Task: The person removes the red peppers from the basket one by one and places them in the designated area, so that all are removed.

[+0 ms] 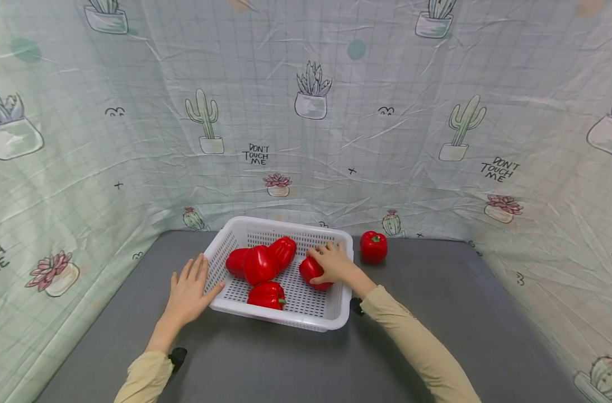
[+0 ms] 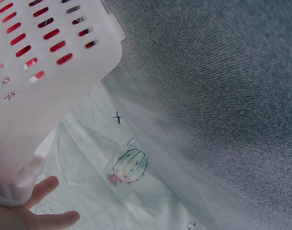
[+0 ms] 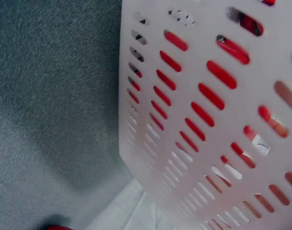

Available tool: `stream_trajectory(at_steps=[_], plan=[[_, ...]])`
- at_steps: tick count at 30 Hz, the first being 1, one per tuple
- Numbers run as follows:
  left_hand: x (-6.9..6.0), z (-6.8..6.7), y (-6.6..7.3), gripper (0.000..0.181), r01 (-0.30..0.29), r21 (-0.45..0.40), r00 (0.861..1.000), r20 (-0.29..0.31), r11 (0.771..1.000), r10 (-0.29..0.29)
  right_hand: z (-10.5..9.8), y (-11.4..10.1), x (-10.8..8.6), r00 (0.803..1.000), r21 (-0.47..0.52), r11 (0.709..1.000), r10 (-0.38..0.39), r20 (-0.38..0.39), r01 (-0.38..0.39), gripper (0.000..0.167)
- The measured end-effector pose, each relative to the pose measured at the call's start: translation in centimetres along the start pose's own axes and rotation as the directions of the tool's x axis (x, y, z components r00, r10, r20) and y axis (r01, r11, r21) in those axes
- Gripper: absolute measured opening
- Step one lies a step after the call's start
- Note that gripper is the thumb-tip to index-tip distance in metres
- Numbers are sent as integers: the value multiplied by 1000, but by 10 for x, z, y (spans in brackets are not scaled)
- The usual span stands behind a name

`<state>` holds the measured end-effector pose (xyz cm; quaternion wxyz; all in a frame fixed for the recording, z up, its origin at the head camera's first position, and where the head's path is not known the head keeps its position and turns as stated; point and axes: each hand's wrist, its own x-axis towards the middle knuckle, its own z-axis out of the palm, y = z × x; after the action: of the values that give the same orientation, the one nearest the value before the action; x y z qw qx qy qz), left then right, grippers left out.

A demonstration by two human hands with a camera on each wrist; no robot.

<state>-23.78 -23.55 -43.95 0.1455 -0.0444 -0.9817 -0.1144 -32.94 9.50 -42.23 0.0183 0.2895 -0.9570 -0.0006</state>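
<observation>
A white perforated plastic basket (image 1: 281, 317) stands on the grey table. Straight, spread fingers of my left hand (image 1: 189, 294) rest against its left rim; in the left wrist view some fingers (image 2: 54, 219) show beside the basket wall (image 2: 64, 91). Inside the basket's right end, my right hand (image 1: 334, 264) grips a red bell pepper (image 1: 310, 271) from above, fingers and thumb curled round it. Several other red bell peppers lie in the left and middle, one of them in front (image 1: 266, 295). The right wrist view is mostly slotted basket wall (image 3: 198, 24), hiding the right hand's grip.
Another red bell pepper (image 1: 373, 248) stands on the table just right of the basket's far corner. Behind and at both sides hangs a cactus-printed curtain (image 1: 336, 140). Grey tabletop (image 1: 266, 364) extends in front of the basket.
</observation>
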Motion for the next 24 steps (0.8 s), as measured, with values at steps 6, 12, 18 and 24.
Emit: stream_trajectory(at_steps=[6,12,18,24], plan=[[0,0,0,78,3,-2,1000,-10,1000,-3,-1,-5,-1,999,6,1000,-10,34,10,71],[0,0,0,78,0,-1,1000,-6,1000,0,1,-7,-2,999,15,1000,-28,42,27,67],[-1,-1,0,78,-6,-7,1000,-11,1000,6,-2,-9,-3,998,1,1000,-24,50,24,69],[-1,-2,0,78,-8,-13,1000,-4,1000,8,-3,-9,-6,999,-2,1000,-15,50,15,74]])
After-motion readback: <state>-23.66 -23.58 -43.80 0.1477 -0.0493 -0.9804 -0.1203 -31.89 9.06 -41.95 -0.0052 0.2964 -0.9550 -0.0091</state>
